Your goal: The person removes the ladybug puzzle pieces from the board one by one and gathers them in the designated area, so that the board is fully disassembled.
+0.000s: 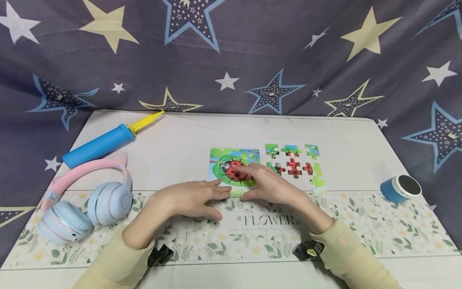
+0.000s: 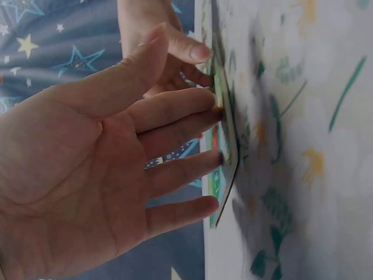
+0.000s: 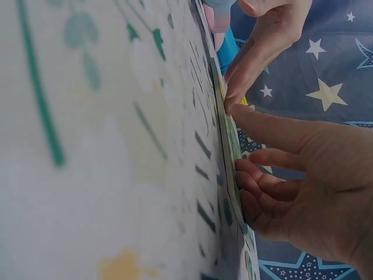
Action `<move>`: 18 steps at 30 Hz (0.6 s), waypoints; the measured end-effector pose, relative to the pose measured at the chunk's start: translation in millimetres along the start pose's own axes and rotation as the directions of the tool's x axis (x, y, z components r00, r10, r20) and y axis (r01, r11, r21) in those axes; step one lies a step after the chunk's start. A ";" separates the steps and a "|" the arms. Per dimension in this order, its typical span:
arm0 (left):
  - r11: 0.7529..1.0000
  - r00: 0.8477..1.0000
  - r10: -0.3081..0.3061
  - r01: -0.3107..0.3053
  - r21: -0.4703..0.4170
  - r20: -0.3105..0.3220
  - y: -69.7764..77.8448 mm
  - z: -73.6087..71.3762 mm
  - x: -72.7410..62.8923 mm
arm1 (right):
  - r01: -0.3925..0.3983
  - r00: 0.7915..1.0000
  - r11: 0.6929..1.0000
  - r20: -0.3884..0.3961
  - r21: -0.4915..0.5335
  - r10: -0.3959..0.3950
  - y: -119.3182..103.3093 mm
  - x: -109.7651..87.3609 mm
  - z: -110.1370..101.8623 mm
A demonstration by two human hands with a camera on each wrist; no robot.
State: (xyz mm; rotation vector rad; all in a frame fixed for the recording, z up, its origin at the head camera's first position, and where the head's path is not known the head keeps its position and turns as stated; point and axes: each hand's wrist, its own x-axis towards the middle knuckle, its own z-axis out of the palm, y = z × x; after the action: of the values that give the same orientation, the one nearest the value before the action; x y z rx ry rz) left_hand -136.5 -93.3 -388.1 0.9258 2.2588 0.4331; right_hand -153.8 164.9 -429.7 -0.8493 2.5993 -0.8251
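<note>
A flat ladybug picture board (image 1: 224,154) lies in the middle of the table in the head view. My left hand (image 1: 193,197) is at its lower left, palm down; in the left wrist view its straight fingers (image 2: 180,172) touch the board's face. My right hand (image 1: 270,184) lies over the board's right side and hides part of it. Fingertips of the right hand rest on the board (image 3: 233,175) in the right wrist view, fingers bent and thumb extended. Just right of the board, several loose jigsaw pieces (image 1: 294,168) lie in rows, with red ladybug and green leaf parts.
Pink and blue headphones (image 1: 110,202) lie at the left, below a blue hand pump (image 1: 99,145) with a yellow nozzle. A blue and white cylinder (image 1: 395,190) lies at the right. A starred curtain (image 1: 231,60) hangs behind the table with its flowered mat (image 1: 252,245).
</note>
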 end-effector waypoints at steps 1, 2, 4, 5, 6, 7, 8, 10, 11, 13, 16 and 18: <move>1.000 1.000 -0.006 0.006 0.000 -0.004 -0.8 -1.0 -1.6 | -0.004 1.000 1.000 0.003 -0.007 0.004 -0.7 1.0 0.1; 1.000 1.000 -0.011 0.011 -0.001 -0.006 -1.6 -2.0 -2.9 | -0.005 1.000 1.000 0.006 -0.018 0.005 -1.6 2.1 0.3; 1.000 1.000 -0.017 0.017 0.001 -0.006 -3.1 -3.4 -4.5 | -0.015 1.000 0.999 0.008 -0.042 0.016 -3.9 4.5 0.9; 1.000 1.000 -0.017 0.017 0.000 -0.006 -3.8 -3.8 -4.8 | -0.024 1.000 0.998 0.010 -0.056 0.025 -5.2 5.8 1.4; 1.000 1.000 -0.017 0.017 -0.002 -0.005 -4.4 -3.9 -4.9 | -0.030 0.999 0.997 0.013 -0.070 0.031 -6.6 7.0 2.0; 1.000 1.000 -0.016 0.016 -0.003 -0.003 -4.9 -3.8 -4.8 | -0.035 0.999 0.996 0.015 -0.081 0.036 -8.0 8.1 2.6; 1.000 1.000 -0.018 0.018 -0.006 0.000 -5.4 -3.8 -4.8 | -0.041 0.999 0.995 0.015 -0.093 0.043 -9.3 8.9 3.3; 1.000 1.000 -0.019 0.019 -0.011 0.003 -6.2 -3.4 -4.3 | -0.058 0.998 0.993 0.015 -0.106 0.059 -11.1 10.0 4.5; 1.000 1.000 -0.018 0.018 -0.013 0.005 -6.5 -3.2 -3.9 | -0.061 0.998 0.992 0.014 -0.112 0.063 -11.5 10.1 5.1; 1.000 1.000 -0.016 0.016 -0.010 0.005 -6.8 -3.1 -3.2 | -0.063 0.998 0.991 0.009 -0.115 0.064 -11.7 10.1 5.9; 1.000 1.000 -0.013 0.013 -0.001 0.002 -6.9 -3.4 -1.9 | -0.062 0.998 0.992 -0.002 -0.112 0.062 -10.4 9.9 6.6; 1.000 1.000 -0.016 0.016 0.002 0.001 -6.8 -4.0 -1.3 | -0.057 0.998 0.993 -0.013 -0.105 0.056 -9.8 10.0 6.6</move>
State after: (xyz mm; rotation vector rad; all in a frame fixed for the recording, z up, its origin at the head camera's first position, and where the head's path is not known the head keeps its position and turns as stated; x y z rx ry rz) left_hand -141.8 -99.1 -388.1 0.9085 2.2642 0.4232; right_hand -154.4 149.4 -429.9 -0.7977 2.6828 -0.6838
